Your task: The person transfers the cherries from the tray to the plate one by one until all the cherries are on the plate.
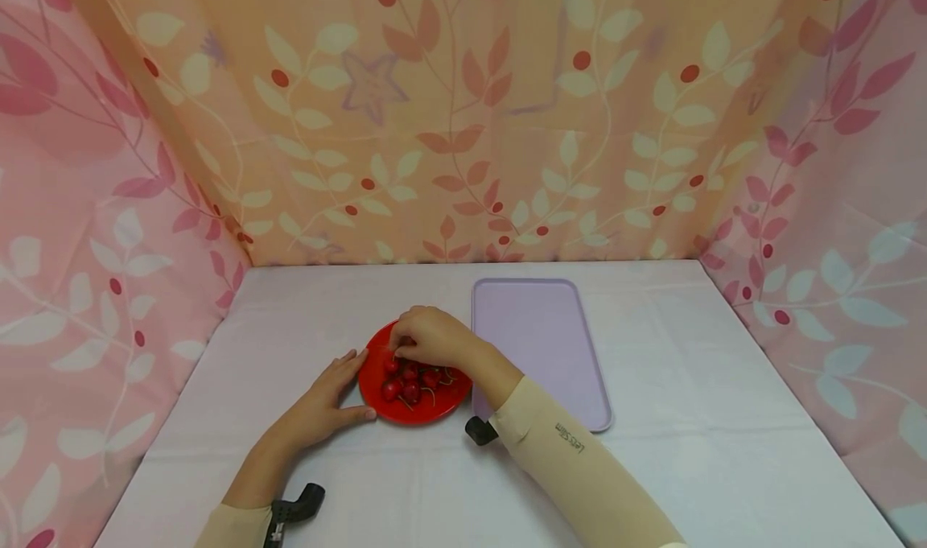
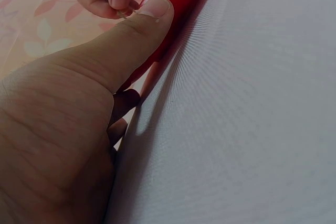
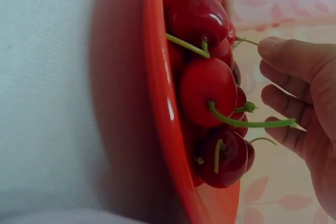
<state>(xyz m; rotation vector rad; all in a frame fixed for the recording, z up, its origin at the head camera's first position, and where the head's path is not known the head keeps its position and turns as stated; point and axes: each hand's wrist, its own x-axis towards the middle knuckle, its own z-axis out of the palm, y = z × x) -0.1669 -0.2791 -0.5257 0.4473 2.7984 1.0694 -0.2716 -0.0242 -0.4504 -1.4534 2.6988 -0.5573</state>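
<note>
Several dark red cherries point(image 1: 410, 390) with green stems lie on a red plate point(image 1: 427, 412). My right hand point(image 1: 434, 337) is over the plate's far side. Its thumb and index finger pinch the thin stem of a cherry point(image 3: 231, 34), which still sits among the others in the right wrist view. At the plate's left edge, my left hand point(image 1: 323, 407) touches the rim with outstretched fingers and thumb. The left wrist view shows the left thumb point(image 2: 137, 27) lying against the rim.
A pale purple rectangular tray point(image 1: 539, 323) lies to the right of the plate, partly under my right forearm. White cloth point(image 1: 405, 492) covers the table. Patterned curtains point(image 1: 463, 129) stand at the back and both sides.
</note>
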